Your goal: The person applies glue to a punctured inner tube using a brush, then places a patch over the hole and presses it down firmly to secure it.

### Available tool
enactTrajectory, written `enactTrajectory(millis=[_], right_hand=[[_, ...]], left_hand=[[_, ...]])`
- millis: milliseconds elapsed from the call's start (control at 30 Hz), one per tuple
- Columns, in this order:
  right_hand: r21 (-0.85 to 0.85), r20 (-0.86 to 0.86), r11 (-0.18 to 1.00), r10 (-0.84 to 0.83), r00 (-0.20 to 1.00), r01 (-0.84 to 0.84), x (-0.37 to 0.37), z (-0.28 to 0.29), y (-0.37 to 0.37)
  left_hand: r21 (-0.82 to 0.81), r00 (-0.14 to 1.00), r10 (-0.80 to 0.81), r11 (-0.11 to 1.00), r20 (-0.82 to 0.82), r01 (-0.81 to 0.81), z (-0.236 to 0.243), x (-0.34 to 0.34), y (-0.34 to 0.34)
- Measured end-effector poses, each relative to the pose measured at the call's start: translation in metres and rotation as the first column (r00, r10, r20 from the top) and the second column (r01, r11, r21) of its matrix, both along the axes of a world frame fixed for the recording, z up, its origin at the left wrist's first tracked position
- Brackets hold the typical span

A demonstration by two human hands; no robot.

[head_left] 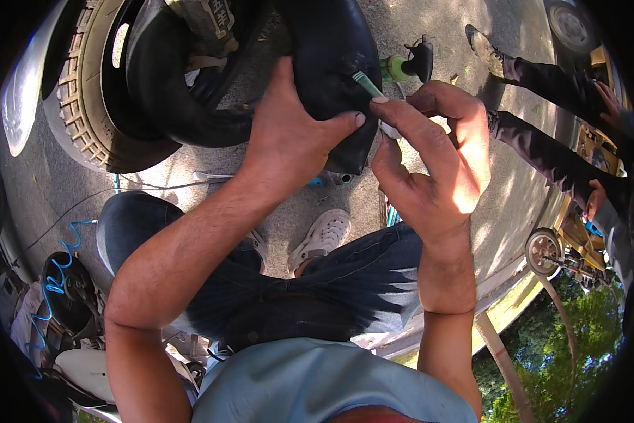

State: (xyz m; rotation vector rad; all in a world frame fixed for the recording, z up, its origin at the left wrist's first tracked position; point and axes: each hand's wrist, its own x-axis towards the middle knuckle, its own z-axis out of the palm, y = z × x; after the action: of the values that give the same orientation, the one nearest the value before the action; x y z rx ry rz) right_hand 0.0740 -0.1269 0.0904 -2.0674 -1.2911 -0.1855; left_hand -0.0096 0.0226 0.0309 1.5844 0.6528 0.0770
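A black rubber inner tube (327, 42) stretches away from me between my two hands. My left hand (289, 134) holds it from the left side, with the fingers hidden beneath and the thumb lying across the top. Between thumb and fingertips, my right hand (440, 151) pinches a slim green tube-like applicator (367, 84). Its far end meets the rubber at a scuffed, shiny patch. The exact kind of applicator is too small to tell. The black rubber continues leftward as a loop lying against a tyre.
A treaded tyre (84, 106) with its wheel stands at the left. Beyond my right hand is a green bottle (394, 69) with a black spray head. A blue coiled hose (55, 283) hangs lower left. Another person's dark-trousered legs (543, 151) are at the right, near a small wheel (543, 251).
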Motion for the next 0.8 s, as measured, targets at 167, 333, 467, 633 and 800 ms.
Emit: enactTrajectory(millis=[167, 333, 467, 633, 800], right_hand=[[0.076, -0.045, 0.994, -0.069, 0.997, 0.072, -0.001, 0.002, -0.003], [0.145, -0.177, 0.98, -0.106, 0.978, 0.133, 0.002, -0.001, 0.002], [0.144, -0.277, 0.973, -0.137, 0.951, 0.182, 0.008, -0.008, 0.006], [0.198, -0.303, 0.942, -0.203, 0.931, 0.27, 0.014, -0.008, 0.004], [0.153, -0.323, 0.958, -0.185, 0.928, 0.244, 0.011, -0.012, 0.011]], left_hand=[[-0.053, 0.999, 0.023, 0.998, 0.033, -0.021, -0.004, 0.001, -0.002], [-0.03, 0.999, 0.011, 0.999, 0.044, -0.01, -0.006, -0.001, -0.002], [-0.066, 1.0, -0.018, 0.998, -0.013, 0.017, -0.004, -0.001, 0.0], [-0.049, 1.0, -0.023, 0.999, -0.008, 0.023, -0.006, -0.001, -0.001], [-0.023, 0.999, -0.019, 1.0, -0.025, 0.019, -0.007, -0.002, 0.0]])
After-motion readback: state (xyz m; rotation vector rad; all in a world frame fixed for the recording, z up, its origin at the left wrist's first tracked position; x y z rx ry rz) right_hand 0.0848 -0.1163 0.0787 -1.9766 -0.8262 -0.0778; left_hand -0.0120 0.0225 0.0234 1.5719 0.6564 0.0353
